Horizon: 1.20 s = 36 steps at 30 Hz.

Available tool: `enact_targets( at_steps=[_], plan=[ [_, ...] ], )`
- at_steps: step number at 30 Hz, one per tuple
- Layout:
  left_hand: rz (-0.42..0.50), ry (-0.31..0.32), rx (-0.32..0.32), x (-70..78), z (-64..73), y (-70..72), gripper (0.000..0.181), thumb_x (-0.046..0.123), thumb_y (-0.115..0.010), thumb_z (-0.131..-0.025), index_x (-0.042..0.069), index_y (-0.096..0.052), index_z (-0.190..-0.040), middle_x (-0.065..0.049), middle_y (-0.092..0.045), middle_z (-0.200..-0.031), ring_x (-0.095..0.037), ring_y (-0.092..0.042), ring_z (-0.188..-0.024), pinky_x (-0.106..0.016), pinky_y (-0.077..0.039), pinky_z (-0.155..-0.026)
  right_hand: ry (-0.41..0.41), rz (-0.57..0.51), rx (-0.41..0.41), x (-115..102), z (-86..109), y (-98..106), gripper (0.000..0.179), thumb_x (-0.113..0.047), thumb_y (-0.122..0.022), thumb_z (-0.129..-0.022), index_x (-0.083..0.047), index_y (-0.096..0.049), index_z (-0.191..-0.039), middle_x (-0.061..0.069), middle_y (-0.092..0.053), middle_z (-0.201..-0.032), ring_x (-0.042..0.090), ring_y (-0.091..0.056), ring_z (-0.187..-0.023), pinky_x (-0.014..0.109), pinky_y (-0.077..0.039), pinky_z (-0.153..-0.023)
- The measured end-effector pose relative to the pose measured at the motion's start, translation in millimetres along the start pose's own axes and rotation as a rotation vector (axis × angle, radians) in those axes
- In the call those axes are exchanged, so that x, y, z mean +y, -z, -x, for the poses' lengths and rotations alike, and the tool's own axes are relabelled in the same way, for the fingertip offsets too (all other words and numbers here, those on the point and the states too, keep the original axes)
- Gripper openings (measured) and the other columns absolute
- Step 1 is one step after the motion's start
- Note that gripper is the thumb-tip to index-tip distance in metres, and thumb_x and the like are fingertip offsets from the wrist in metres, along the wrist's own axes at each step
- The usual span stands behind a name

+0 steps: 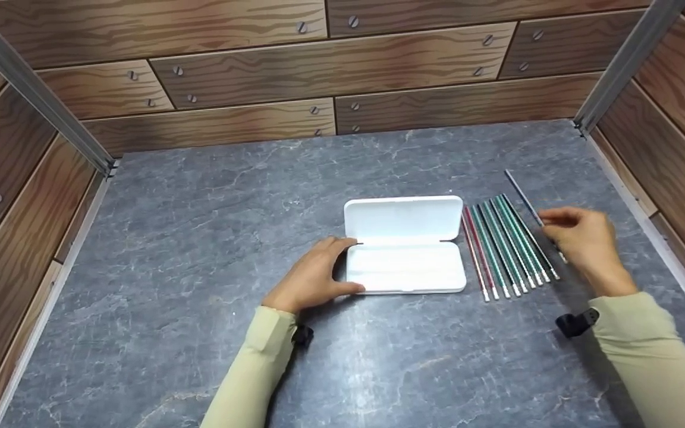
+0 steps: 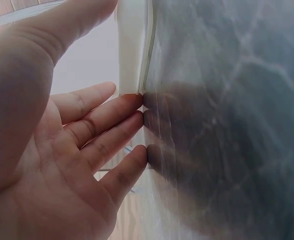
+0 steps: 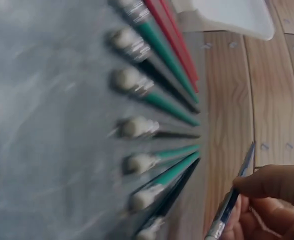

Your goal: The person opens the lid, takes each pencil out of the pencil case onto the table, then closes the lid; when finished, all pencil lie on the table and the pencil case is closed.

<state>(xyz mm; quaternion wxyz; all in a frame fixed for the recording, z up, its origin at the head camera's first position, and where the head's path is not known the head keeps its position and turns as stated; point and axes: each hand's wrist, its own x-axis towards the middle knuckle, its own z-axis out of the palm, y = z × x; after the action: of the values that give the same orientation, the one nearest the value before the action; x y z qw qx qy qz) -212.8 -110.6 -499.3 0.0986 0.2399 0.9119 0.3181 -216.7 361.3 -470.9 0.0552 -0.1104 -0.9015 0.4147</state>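
Note:
An open white pencil case (image 1: 405,221) lies on the grey table, its lid tilted up at the back. My left hand (image 1: 313,273) rests at its left side, thumb at the front corner and fingers near the hinge. In the left wrist view, the fingers (image 2: 107,112) are straight, with tips at the table surface. My right hand (image 1: 586,241) pinches a dark blue pencil (image 3: 230,200) between thumb and fingers, pointed end away from me. Left of it, several green, dark and red pencils (image 1: 500,246) lie side by side, white eraser ends toward me.
Wood-patterned panels (image 1: 247,65) stand behind the table and along both sides. Metal posts (image 1: 622,65) rise at the back corners. The row of pencils lies close to the case's right edge.

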Motion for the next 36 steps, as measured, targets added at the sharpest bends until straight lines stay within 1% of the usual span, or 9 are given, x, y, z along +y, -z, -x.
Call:
enact_targets(
  at_steps=[6, 9, 13, 16, 23, 28, 31, 34, 36],
  plan=[
    [-0.007, -0.006, 0.004, -0.1, 0.9, -0.9, 0.091, 0.042, -0.095, -0.091, 0.012, -0.053, -0.165, -0.015, -0.064, -0.154, -0.035, -0.060, -0.146, -0.053, -0.048, -0.128, -0.027, 0.136, 0.015, 12, 3.0, 0, 0.032, -0.006, -0.077, -0.098, 0.008, -0.080, -0.126, -0.015, -0.079, -0.085, -0.014, -0.056, -0.070, 0.011, -0.046, -0.064],
    [-0.005, -0.007, 0.007, -0.2, 0.6, -0.6, 0.090, 0.041, -0.095, -0.091, 0.012, -0.053, -0.165, -0.015, -0.064, -0.153, -0.035, -0.060, -0.145, -0.053, -0.049, -0.128, -0.028, 0.191, 0.015, 15, 3.9, -1, 0.030, -0.008, -0.077, -0.098, 0.006, -0.081, -0.123, -0.005, -0.081, -0.087, -0.009, -0.055, -0.070, 0.013, -0.043, -0.064],
    [-0.005, -0.001, 0.001, 0.1, -0.4, -0.2, 0.091, 0.041, -0.095, -0.091, 0.012, -0.053, -0.166, -0.015, -0.064, -0.153, -0.034, -0.060, -0.145, -0.053, -0.050, -0.127, -0.031, 0.219, -0.004, 16, 4.7, -2, 0.029, -0.010, -0.076, -0.097, 0.004, -0.082, -0.122, 0.014, -0.086, -0.100, -0.006, -0.056, -0.073, 0.014, -0.043, -0.065],
    [-0.007, 0.002, -0.006, 0.5, -1.0, 0.1, 0.091, 0.042, -0.095, -0.092, 0.013, -0.052, -0.167, -0.014, -0.063, -0.155, -0.034, -0.060, -0.146, -0.053, -0.049, -0.127, -0.037, 0.230, -0.033, 16, 4.2, -2, 0.030, -0.012, -0.076, -0.098, 0.004, -0.082, -0.123, 0.023, -0.084, -0.113, -0.003, -0.058, -0.076, 0.015, -0.044, -0.066],
    [-0.002, 0.002, -0.012, 1.3, -0.9, 0.2, 0.090, 0.040, -0.095, -0.092, 0.013, -0.052, -0.167, -0.014, -0.062, -0.156, -0.033, -0.059, -0.148, -0.052, -0.048, -0.129, -0.055, 0.256, -0.090, 15, 1.8, -1, 0.032, -0.015, -0.074, -0.101, 0.002, -0.081, -0.127, 0.029, -0.079, -0.128, 0.010, -0.063, -0.089, 0.031, -0.047, -0.081],
    [-0.005, 0.006, -0.009, 1.6, -1.1, 0.6, 0.090, 0.041, -0.095, -0.092, 0.012, -0.052, -0.166, -0.014, -0.062, -0.157, -0.033, -0.058, -0.148, -0.052, -0.048, -0.129, -0.064, 0.246, -0.101, 14, 1.1, -1, 0.033, -0.015, -0.072, -0.103, 0.004, -0.080, -0.129, 0.033, -0.075, -0.133, 0.032, -0.069, -0.106, 0.033, -0.046, -0.085],
    [-0.002, 0.009, -0.009, 1.6, -0.9, 0.9, 0.090, 0.041, -0.094, -0.092, 0.013, -0.052, -0.166, -0.013, -0.062, -0.158, -0.033, -0.058, -0.150, -0.052, -0.048, -0.129, -0.061, 0.243, -0.098, 13, 1.3, -1, 0.033, -0.015, -0.072, -0.104, 0.004, -0.079, -0.130, 0.033, -0.075, -0.135, 0.043, -0.069, -0.118, 0.034, -0.047, -0.086],
    [0.003, 0.011, -0.010, 1.2, -0.4, 1.2, 0.090, 0.041, -0.094, -0.092, 0.014, -0.052, -0.167, -0.013, -0.061, -0.159, -0.034, -0.057, -0.151, -0.053, -0.047, -0.130, -0.040, 0.245, -0.070, 9, 1.2, -4, 0.033, -0.018, -0.073, -0.105, 0.003, -0.080, -0.129, 0.031, -0.076, -0.133, 0.039, -0.071, -0.115, 0.033, -0.047, -0.086],
    [0.005, 0.009, -0.009, 0.1, 0.2, 1.3, 0.090, 0.041, -0.094, -0.092, 0.014, -0.052, -0.167, -0.013, -0.062, -0.158, -0.034, -0.057, -0.150, -0.053, -0.047, -0.130, -0.007, 0.237, -0.049, 2, 0.3, -7, 0.032, -0.019, -0.074, -0.104, 0.002, -0.081, -0.129, 0.030, -0.078, -0.130, 0.027, -0.073, -0.102, 0.028, -0.048, -0.084]
  ],
)
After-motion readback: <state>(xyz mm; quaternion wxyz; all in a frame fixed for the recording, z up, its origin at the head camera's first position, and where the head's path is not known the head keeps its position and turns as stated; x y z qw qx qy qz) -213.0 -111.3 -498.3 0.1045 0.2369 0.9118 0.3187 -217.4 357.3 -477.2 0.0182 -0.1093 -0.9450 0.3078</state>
